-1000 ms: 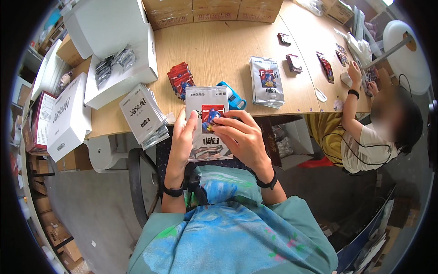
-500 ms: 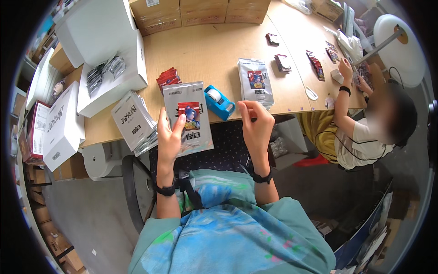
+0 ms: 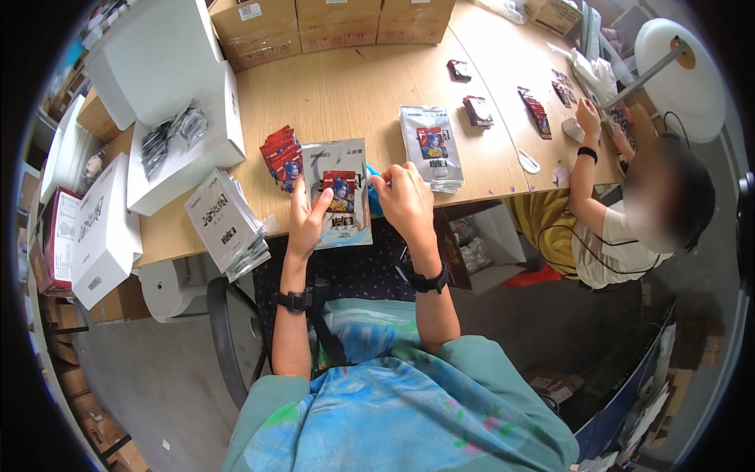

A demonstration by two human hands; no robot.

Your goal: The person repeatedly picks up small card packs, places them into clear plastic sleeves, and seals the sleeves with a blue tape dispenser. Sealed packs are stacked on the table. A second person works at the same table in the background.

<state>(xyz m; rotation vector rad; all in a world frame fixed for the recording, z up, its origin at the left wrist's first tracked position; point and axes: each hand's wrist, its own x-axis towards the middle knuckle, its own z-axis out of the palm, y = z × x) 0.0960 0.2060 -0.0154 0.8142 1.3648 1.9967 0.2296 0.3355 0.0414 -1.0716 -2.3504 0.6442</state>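
Note:
My left hand (image 3: 307, 220) grips a silver foil pouch (image 3: 346, 235) by its left edge, thumb across the front. A small red packet (image 3: 341, 191) with a blue-haired figure lies against the pouch's face, the thumb at its edge. At the pouch's right side is my right hand (image 3: 410, 203), its fingertips pinched together; whatever they hold is too small to tell. Between pouch and fingers shows a bit of a blue tape dispenser (image 3: 373, 193), the rest hidden. A fan of red packets (image 3: 280, 157) lies on the table just behind the pouch.
To the right is a stack of silver pouches (image 3: 445, 155) topped by a red packet. More pouches (image 3: 220, 212) are piled left, near an open white box (image 3: 185, 171). Cartons (image 3: 338, 30) line the back. At right, a person (image 3: 613, 236) works beside a lamp (image 3: 678, 63).
My right hand has come left to the pouch's edge, now covering most of the tape dispenser. The pouch has shifted slightly right and up, showing more of the red packets.

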